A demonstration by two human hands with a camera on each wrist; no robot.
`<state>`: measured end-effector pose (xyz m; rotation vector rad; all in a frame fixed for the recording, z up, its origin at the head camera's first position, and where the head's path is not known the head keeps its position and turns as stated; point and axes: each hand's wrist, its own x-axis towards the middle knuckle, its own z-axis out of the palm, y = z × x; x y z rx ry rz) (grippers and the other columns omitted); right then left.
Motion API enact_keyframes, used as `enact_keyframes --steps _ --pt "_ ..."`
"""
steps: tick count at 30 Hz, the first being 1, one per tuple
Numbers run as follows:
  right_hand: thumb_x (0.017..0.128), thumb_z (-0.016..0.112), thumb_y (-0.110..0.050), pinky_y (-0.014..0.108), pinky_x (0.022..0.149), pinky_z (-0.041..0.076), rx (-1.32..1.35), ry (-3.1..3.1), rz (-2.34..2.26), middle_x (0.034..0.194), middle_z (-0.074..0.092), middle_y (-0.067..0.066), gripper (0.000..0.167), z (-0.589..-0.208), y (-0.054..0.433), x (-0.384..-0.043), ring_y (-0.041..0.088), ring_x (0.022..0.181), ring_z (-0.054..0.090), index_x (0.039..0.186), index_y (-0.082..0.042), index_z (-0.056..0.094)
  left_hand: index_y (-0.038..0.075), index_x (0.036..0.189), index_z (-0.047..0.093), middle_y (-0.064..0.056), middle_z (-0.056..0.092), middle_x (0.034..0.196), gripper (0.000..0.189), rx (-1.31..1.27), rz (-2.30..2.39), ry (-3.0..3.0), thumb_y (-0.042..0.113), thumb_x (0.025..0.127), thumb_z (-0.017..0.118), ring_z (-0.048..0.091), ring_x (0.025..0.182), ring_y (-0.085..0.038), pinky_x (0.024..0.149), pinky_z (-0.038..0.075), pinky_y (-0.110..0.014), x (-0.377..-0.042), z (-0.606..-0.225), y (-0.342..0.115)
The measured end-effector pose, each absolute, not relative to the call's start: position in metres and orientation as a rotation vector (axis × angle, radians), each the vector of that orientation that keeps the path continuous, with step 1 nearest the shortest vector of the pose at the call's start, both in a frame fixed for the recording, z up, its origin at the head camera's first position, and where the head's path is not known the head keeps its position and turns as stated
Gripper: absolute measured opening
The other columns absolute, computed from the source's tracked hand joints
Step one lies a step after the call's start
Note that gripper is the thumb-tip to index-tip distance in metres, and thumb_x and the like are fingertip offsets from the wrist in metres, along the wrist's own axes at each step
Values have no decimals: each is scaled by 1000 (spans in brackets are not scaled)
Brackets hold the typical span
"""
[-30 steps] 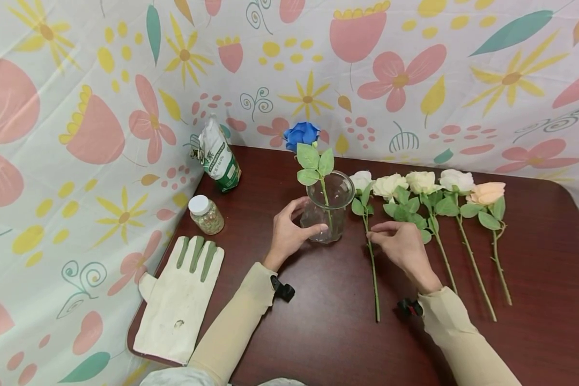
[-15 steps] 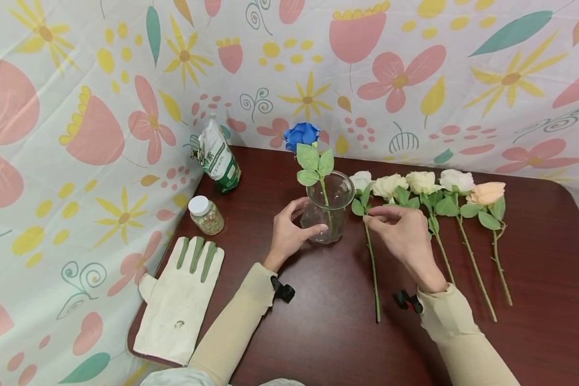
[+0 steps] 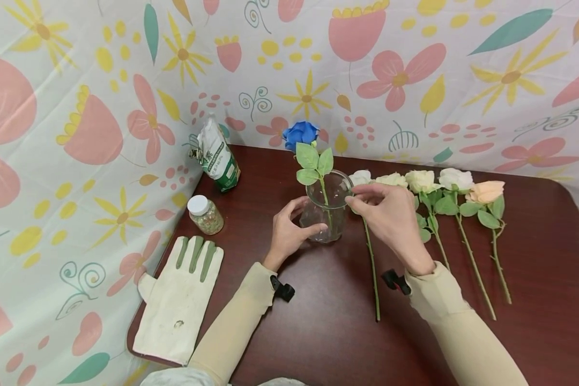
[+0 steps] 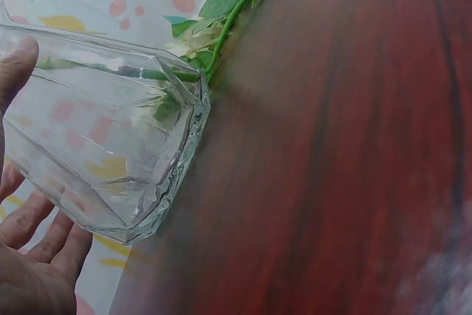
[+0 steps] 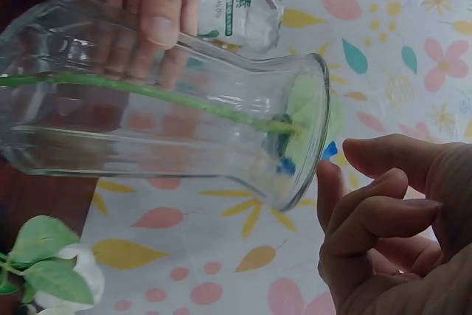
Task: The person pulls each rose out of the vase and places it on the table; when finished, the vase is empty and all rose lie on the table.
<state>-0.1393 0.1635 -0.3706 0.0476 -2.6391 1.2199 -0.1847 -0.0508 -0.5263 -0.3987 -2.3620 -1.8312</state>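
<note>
A clear glass vase (image 3: 339, 222) stands on the table with one blue rose (image 3: 301, 135) in it. The rose's green stem (image 5: 184, 99) runs down inside the glass. My left hand (image 3: 289, 230) grips the vase body from the left, thumb in front and fingers round the far side. At the vase's right rim is my right hand (image 3: 388, 220), its fingers loosely bent. In the right wrist view, thumb and forefinger of that hand (image 5: 391, 219) stand apart just beyond the rim, with nothing held between them. A white rose (image 3: 360, 178) lies right of the vase, its leaves partly hidden.
Cream roses (image 3: 421, 181), another white rose (image 3: 455, 178) and a peach rose (image 3: 485, 192) lie in a row at right. At left are a white glove (image 3: 176, 305), a white-capped jar (image 3: 206, 215) and a clipped green-and-white bag (image 3: 219, 161). Patterned cloth (image 3: 270, 69) hangs behind.
My right hand has moved from the nearest white rose's stem, up along it, then left to the vase rim. That rose stays lying on the table. The left hand keeps its hold.
</note>
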Motion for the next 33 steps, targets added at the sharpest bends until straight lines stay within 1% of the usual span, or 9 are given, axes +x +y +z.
enact_keyframes --steps 4,6,12,15,22,25,27,30,33 --pt "95 83 -21 20 64 48 102 -2645 1171 90 85 10 16 -365 155 -150 18 77 75 107 -11 87 12 146 67 -9 73 144 76 -400 -1833 -2361 24 79 101 69 135 -28 117 58 -45 -184 -526 -51" --pt "94 83 -21 20 61 47 125 -2653 1160 91 85 11 16 -363 151 -155 24 77 77 106 -11 87 13 146 67 -8 73 144 76 -401 -1833 -2363 25 79 101 69 135 -27 117 58 -43 -185 -526 -51" --pt "93 83 -17 24 54 47 148 -2706 1144 92 85 13 14 -358 142 -170 23 68 76 104 -8 86 13 146 67 -9 72 145 75 -409 -1847 -2358 25 80 100 69 136 -32 117 58 -45 -184 -525 -52" --pt "93 84 -15 26 53 48 145 -2738 1132 92 85 15 14 -356 137 -177 22 65 74 103 -6 87 12 146 67 -10 72 145 74 -414 -1856 -2351 26 81 100 68 136 -33 116 58 -47 -184 -525 -52" --pt "94 83 -15 26 48 44 162 -2830 1074 94 85 18 17 -352 128 -189 25 59 71 105 -3 86 14 146 67 -7 72 145 74 -415 -1852 -2362 27 81 99 69 136 -27 117 58 -43 -185 -526 -52" --pt "94 82 -14 24 50 46 178 -2844 1055 98 85 20 19 -352 125 -193 29 65 75 107 -1 86 15 146 67 -7 72 145 74 -416 -1841 -2370 27 81 99 69 135 -28 117 58 -42 -186 -527 -53" --pt "93 82 -13 26 54 52 203 -2845 1040 98 85 21 20 -352 124 -195 31 74 79 107 0 85 15 146 67 -8 72 145 74 -417 -1840 -2371 27 81 99 69 136 -30 117 58 -43 -186 -527 -53" --pt "93 82 -12 35 62 62 249 -2853 1013 98 84 22 21 -353 122 -198 35 83 82 108 2 85 15 146 67 -8 72 146 74 -412 -1839 -2375 28 81 99 69 136 -31 117 58 -42 -186 -527 -53" --pt "93 83 -12 47 71 66 259 -2879 998 99 84 22 22 -355 120 -200 37 88 82 109 2 85 16 146 67 -6 72 145 75 -405 -1838 -2380 29 80 99 69 135 -27 117 58 -40 -186 -527 -53"
